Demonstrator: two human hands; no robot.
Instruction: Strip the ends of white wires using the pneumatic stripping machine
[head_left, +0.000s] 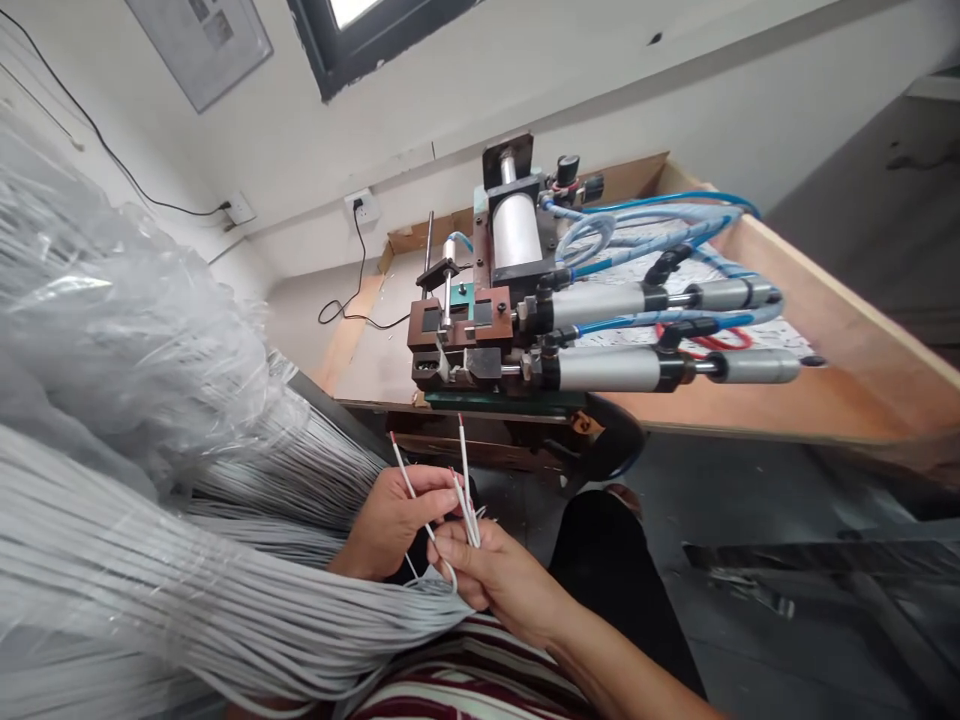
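White cables [465, 455] with red tips stick up from my hands, several of them close together. My right hand [499, 575] is closed round their lower part, just above my lap. Beside it, my left hand [401, 515] pinches a white cable between thumb and fingers, and one red-tipped cable slants up past its thumb. The lower ends run into a thick bundle of grey-white cables [247, 590] across my lap. Ahead of both hands stands a pneumatic machine [465, 345] with clamping blocks and silver cylinders, apart from the cable tips.
A wooden tray [847, 300] with raised edges surrounds the machine and holds white scraps. Blue air hoses [637, 225] loop at its right. Plastic wrapping [142, 330] covers the cable stack at left. A black power cord [360, 255] hangs from a wall socket.
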